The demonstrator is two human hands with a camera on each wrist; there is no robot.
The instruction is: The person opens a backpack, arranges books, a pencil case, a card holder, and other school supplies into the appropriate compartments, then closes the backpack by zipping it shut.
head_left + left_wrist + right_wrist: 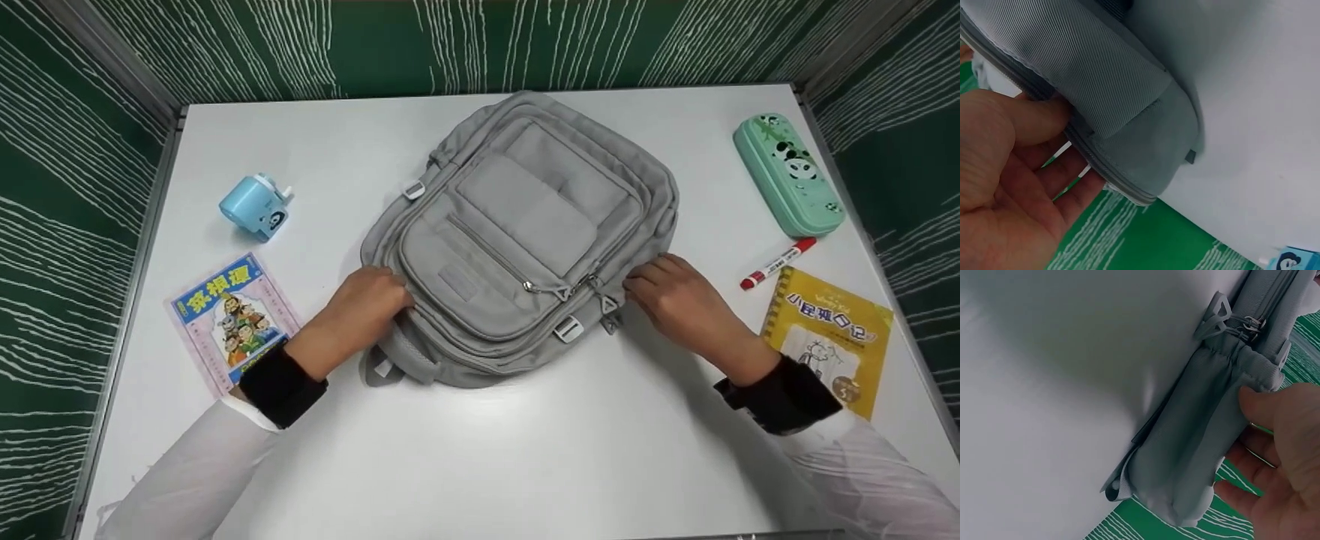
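A grey backpack (pixel 517 225) lies aslant on the white table, its front pockets and zippers facing up. At its lower left edge my left hand (pixel 367 300) grips the fabric. The left wrist view shows the thumb of that hand (pixel 1022 169) on one side of the zippered rim and the fingers on the other. On the lower right side, my right hand (pixel 675 300) holds the backpack's edge. In the right wrist view the thumb of the right hand (pixel 1280 439) presses a side pocket (pixel 1196 427), with fingers partly hidden behind it.
To the left are a blue pencil sharpener (pixel 255 206) and a pink-and-blue comic book (pixel 236 322). On the right lie a green panda pencil case (pixel 791 176), a red-and-white marker (pixel 778 264) and a yellow spiral-bound book (pixel 832 337). Green walls stand behind the table (pixel 480 465).
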